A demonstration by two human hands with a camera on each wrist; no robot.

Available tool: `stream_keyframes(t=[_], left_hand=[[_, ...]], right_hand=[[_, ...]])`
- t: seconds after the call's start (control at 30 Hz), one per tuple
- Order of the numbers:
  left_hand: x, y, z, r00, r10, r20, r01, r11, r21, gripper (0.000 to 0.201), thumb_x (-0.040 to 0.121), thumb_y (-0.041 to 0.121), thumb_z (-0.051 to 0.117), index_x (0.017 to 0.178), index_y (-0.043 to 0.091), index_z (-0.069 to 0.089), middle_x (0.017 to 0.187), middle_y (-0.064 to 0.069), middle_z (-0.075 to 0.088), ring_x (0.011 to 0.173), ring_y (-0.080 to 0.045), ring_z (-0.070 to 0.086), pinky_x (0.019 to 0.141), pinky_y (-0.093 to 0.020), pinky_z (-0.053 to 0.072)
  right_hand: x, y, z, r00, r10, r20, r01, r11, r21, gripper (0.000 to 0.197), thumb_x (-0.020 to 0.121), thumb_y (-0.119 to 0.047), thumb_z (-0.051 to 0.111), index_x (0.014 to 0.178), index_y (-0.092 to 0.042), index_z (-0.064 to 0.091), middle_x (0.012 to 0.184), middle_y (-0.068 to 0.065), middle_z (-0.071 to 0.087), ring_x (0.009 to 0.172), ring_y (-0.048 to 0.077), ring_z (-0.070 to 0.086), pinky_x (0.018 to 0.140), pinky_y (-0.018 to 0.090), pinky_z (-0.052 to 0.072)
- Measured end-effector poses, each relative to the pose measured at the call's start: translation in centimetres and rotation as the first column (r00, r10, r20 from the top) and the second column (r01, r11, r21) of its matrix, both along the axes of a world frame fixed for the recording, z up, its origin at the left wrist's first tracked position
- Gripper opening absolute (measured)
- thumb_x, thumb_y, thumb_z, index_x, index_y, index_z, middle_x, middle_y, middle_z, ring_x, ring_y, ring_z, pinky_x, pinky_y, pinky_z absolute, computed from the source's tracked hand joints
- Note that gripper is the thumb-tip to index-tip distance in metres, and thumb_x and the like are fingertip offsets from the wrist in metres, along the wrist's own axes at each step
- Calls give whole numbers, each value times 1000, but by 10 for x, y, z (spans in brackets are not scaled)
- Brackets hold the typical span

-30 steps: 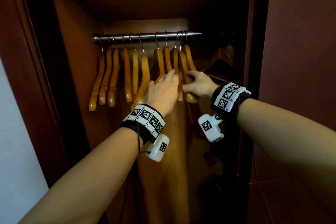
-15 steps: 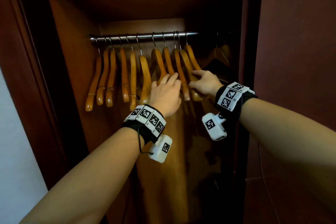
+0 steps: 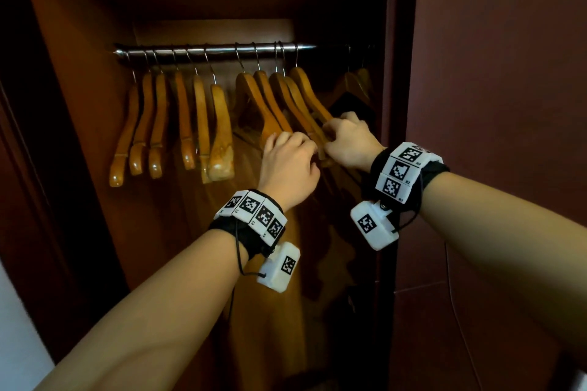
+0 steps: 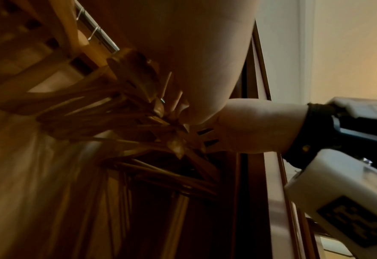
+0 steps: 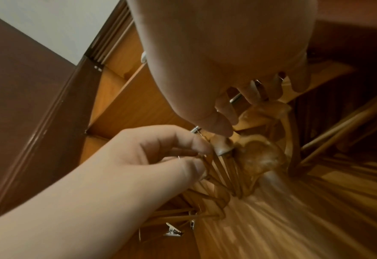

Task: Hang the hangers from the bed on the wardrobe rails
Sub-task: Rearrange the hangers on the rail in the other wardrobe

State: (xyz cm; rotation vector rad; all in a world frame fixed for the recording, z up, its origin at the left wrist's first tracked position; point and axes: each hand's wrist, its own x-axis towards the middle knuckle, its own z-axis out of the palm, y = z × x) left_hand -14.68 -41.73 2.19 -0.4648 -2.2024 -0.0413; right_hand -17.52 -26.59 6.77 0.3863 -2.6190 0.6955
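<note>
Both hands at frame centre: left hand (image 3: 287,162) pinches hanger bars, right hand (image 3: 347,143) curls round hangers (image 3: 286,98) bunched on the rail (image 3: 216,49) — risk: tangled hooks jerk loose, dropping neighbours.

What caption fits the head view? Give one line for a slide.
Both hands, left hand and right hand, grip wooden hangers hung on the wardrobe rail.
</note>
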Motion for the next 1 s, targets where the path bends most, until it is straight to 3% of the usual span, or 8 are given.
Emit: stream_keyframes(t=[0.13,0.27,0.4,0.53,0.63,0.73,0.87,1.0], left_hand=[[4,18,-9,996,-88,-22,88,995,43,17,88,26,58,96,14,66,103,0,60,101,-24,52,87,-42,43],[6,36,-21,980,-146,136,122,978,170,13,89,27,56,83,16,57,89,3,56,87,-24,57,69,-39,50],[-2,52,-34,915,-188,356,84,954,288,13,87,28,56,96,24,65,96,6,66,91,-24,64,76,-40,54],[-16,77,-44,754,-385,533,29,829,558,29,82,18,62,111,19,61,103,2,67,99,-19,65,90,-41,54],[-24,104,-50,717,-491,494,35,733,679,42,74,23,59,116,15,61,110,-3,68,104,-20,64,94,-39,51],[-26,125,-52,712,-561,422,55,644,763,46,83,3,58,129,7,57,121,-9,66,112,-20,60,97,-35,47],[-25,134,-62,723,-603,339,69,550,832,46,83,-5,59,128,-1,55,120,-14,67,114,-23,63,99,-38,49],[-25,135,-68,724,-619,304,57,493,868,38,91,-13,56,128,-10,51,113,-8,66,97,2,65,85,-18,50]], right_hand=[[5,11,-4,997,51,-59,-48,998,51,51,93,-25,54,143,-18,50,151,17,31,139,41,31,115,51,32],[3,20,-11,983,134,-125,-119,985,122,44,92,-17,52,135,-17,58,139,17,42,128,41,43,109,50,39],[3,33,-10,951,240,-196,-209,964,166,44,87,-14,54,131,-16,60,136,13,46,124,37,48,103,50,45],[4,50,-7,875,362,-322,-303,928,219,41,87,-8,54,127,-14,63,134,10,50,121,31,50,98,46,47],[5,73,-8,777,493,-391,-410,868,280,38,86,0,54,121,-7,67,128,13,55,121,30,50,102,42,45],[6,89,-14,660,600,-452,-425,794,434,34,83,0,55,112,-5,71,126,16,57,129,33,48,105,44,44],[5,106,-17,608,643,-466,-384,752,536,29,82,-5,55,104,-5,73,127,15,59,132,33,47,104,47,45],[3,108,-21,609,650,-454,-332,729,598,30,80,-10,54,102,-9,75,126,12,61,127,31,52,102,46,45]])
